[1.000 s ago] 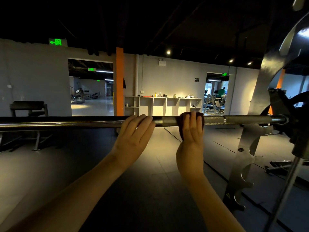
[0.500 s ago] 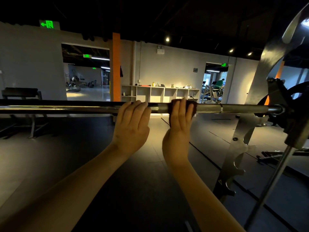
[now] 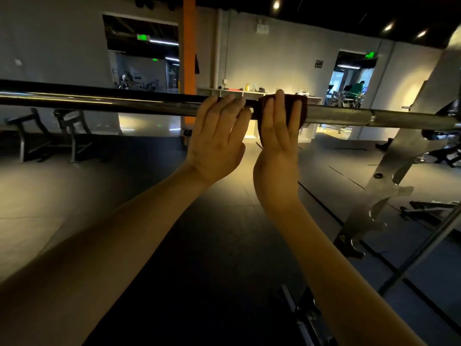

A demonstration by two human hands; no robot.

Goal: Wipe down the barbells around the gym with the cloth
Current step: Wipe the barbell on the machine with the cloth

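Observation:
A long steel barbell (image 3: pixel 99 103) runs level across the view at chest height, its right end resting in a rack. My left hand (image 3: pixel 217 143) rests on the bar near the middle, fingers laid straight over its near side. Just to its right, my right hand (image 3: pixel 277 151) holds a dark cloth (image 3: pixel 303 108) wrapped round the bar, fingertips reaching over the top. Both thumbs are hidden. The two hands are almost touching.
The metal rack upright (image 3: pixel 389 186) with hooked notches stands at the right. Dark benches (image 3: pixel 45 136) sit at the left by the wall. A low white shelf (image 3: pixel 224 92) stands behind the bar. A person in green (image 3: pixel 356 88) is in the far doorway.
My right hand has slid the cloth leftward along the bar until it is beside my left hand. My left hand has stayed on the bar.

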